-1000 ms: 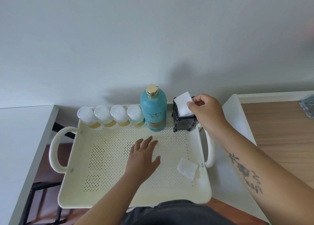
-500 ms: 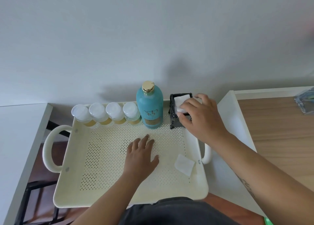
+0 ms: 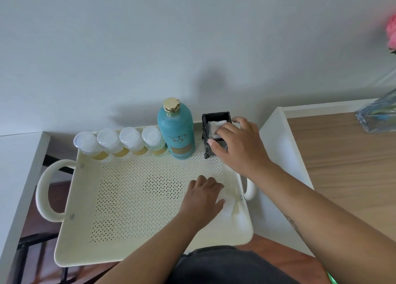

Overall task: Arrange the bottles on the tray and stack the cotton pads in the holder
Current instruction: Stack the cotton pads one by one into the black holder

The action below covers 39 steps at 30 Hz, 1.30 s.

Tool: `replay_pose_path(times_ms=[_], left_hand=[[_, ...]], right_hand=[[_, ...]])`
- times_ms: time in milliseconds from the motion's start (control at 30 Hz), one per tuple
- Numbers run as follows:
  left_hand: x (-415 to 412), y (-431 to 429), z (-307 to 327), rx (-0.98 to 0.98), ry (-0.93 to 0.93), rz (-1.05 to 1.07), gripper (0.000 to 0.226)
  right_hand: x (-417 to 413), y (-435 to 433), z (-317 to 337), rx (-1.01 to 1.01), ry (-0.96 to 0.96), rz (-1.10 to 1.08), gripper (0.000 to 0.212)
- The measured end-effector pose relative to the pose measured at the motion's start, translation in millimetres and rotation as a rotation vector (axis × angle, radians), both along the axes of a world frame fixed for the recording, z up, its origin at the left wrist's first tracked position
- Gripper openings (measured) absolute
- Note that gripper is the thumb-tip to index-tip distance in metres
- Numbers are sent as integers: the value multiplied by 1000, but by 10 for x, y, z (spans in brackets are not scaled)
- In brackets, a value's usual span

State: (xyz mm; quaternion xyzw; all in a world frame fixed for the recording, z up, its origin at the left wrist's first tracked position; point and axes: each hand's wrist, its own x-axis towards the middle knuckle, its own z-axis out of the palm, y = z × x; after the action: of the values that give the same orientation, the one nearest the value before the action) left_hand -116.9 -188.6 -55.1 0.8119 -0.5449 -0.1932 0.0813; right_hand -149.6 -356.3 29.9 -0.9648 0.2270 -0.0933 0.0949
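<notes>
A cream perforated tray (image 3: 137,200) with handles carries several small clear bottles (image 3: 120,143) in a row along its back edge. Right of them stands a tall teal bottle (image 3: 176,131) with a gold cap. A black holder (image 3: 216,131) stands at the back right corner with a white cotton pad (image 3: 215,126) inside. My right hand (image 3: 237,146) is over the holder, its fingers resting on the pad and the holder's rim. My left hand (image 3: 203,198) lies on a loose cotton pad (image 3: 228,206) near the tray's right side, covering part of it.
A white wall rises right behind the tray. A wooden table top (image 3: 347,161) with a white edge lies to the right, with a clear glass vase (image 3: 379,116) at its back. A white surface (image 3: 15,168) lies to the left. Dark floor shows below.
My right hand pushed the pad down into the holder. My left hand slid right from the tray's middle onto the loose pad.
</notes>
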Motion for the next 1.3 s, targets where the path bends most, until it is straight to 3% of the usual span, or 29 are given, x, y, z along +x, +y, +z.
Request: replay_pose_path(times_ms=[100, 233, 333, 500, 700, 867, 1067, 1300], left_hand=[[-6, -36, -3, -2, -34, -21, 34], [24, -15, 10, -31, 67, 75, 33], [100, 46, 102, -112, 224, 249, 30], [281, 117, 359, -241, 535, 556, 7], [410, 185, 561, -263, 867, 844, 3], [427, 179, 703, -367, 1099, 855, 13], [482, 112, 836, -506, 1316, 862, 15], [531, 29, 939, -576, 1367, 797, 11]], right_hand=[[2, 12, 18, 17, 21, 1, 43], [0, 17, 33, -2, 32, 5, 39], [-12, 20, 41, -6, -19, 18, 32], [-38, 30, 65, -5, -139, 23, 32], [-35, 38, 54, 28, -83, 5, 33], [-39, 55, 81, 53, -68, 13, 28], [-159, 285, 225, 256, -338, -187, 24], [-198, 439, 401, 604, -249, -236, 27]])
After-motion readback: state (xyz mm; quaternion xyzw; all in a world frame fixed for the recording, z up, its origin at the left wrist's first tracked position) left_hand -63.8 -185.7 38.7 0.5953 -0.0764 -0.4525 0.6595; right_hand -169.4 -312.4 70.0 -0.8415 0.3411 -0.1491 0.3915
